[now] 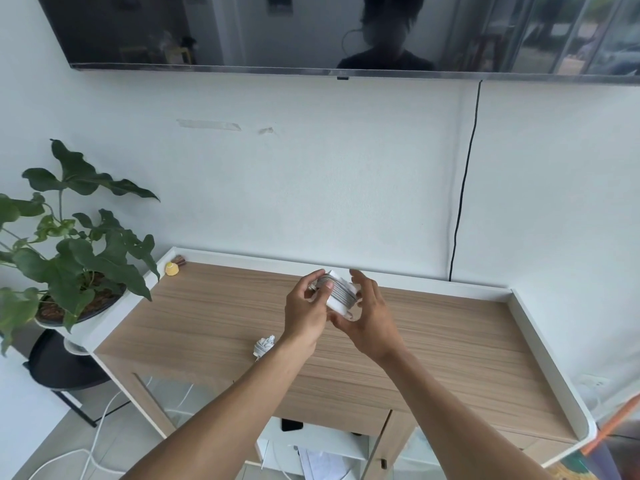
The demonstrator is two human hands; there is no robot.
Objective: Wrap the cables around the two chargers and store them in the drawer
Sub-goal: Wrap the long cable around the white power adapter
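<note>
A white charger [338, 292] with grey cable wound around it is held above the wooden cabinet top [433, 344]. My left hand [306, 311] grips its left side, thumb on the windings. My right hand [367, 315] cups it from the right and below, fingers spread. A second white charger [264, 344] with its cable wrapped around it lies on the cabinet top, just left of my left wrist. An open drawer [311, 441] shows below the front edge, with a dark object and papers inside.
A potted plant [69, 258] stands at the cabinet's left end. A small yellow object [172, 269] sits at the back left corner. A raised white rim [540, 337] borders the top. A wall-mounted TV [311, 29] hangs above, and a black cable [464, 188] runs down the wall.
</note>
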